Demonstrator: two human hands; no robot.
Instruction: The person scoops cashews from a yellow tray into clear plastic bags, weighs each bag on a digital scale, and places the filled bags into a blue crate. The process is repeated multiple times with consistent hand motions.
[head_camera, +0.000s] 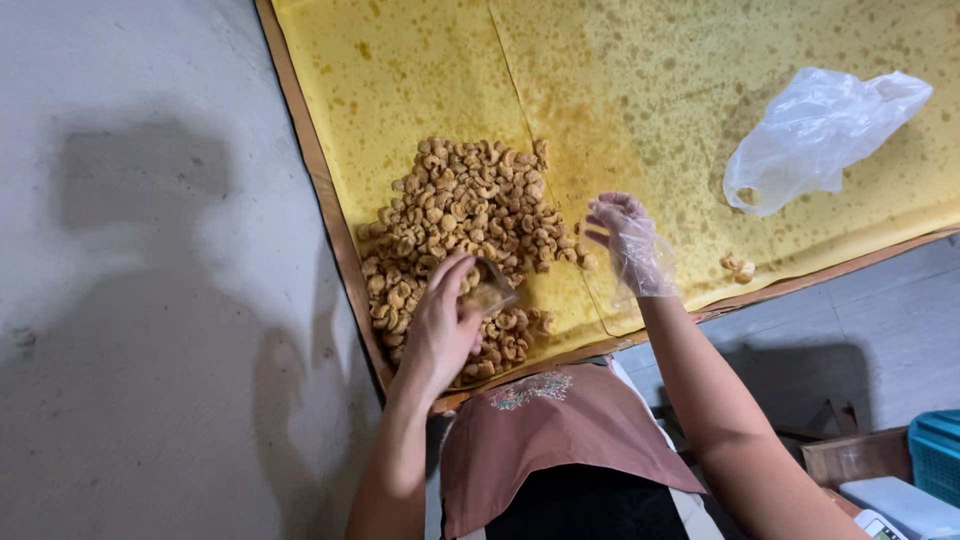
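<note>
**Two hands over one heap of fried curls**

While a yellow, oil-spotted paper sheet (640, 90) fills the upper frame, one crumpled clear plastic bag (815, 135) lies at upper right, well apart from the hands. One heap of fried snack curls (465, 225) sits centre-left, with a couple of strays (738, 266) further right. The left hand (440, 325), bare, curls its fingers around a small clear bag (490, 290) at the heap's lower edge. The right hand (625, 240), in a thin clear glove, hovers just beside the heap, fingers loosely spread, holding nothing
</note>
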